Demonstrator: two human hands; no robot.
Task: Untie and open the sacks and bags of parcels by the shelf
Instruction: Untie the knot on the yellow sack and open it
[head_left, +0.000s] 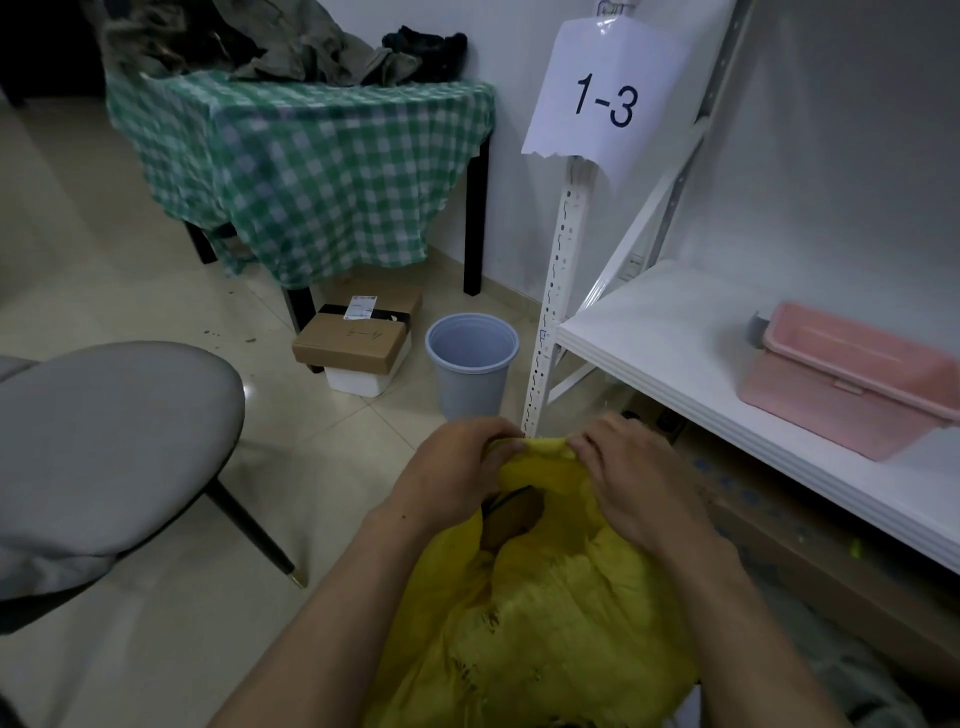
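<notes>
A yellow woven sack (540, 613) stands on the floor in front of me, beside the white shelf (675, 358). Its bunched top edge is at the far side, near the shelf post. My left hand (457, 467) pinches that bunched edge from the left with curled fingers. My right hand (639, 483) grips the same edge from the right. A gap in the sack's mouth shows a brown parcel (511, 517) inside. Whether a tie or knot holds the top is hidden by my fingers.
A grey chair (104, 447) stands at the left. A pale blue bucket (471, 364) and stacked boxes (358, 343) sit by a table with a green checked cloth (301, 161). A pink bin (852, 379) rests on the shelf, and a sign (605, 98) reads 1-3.
</notes>
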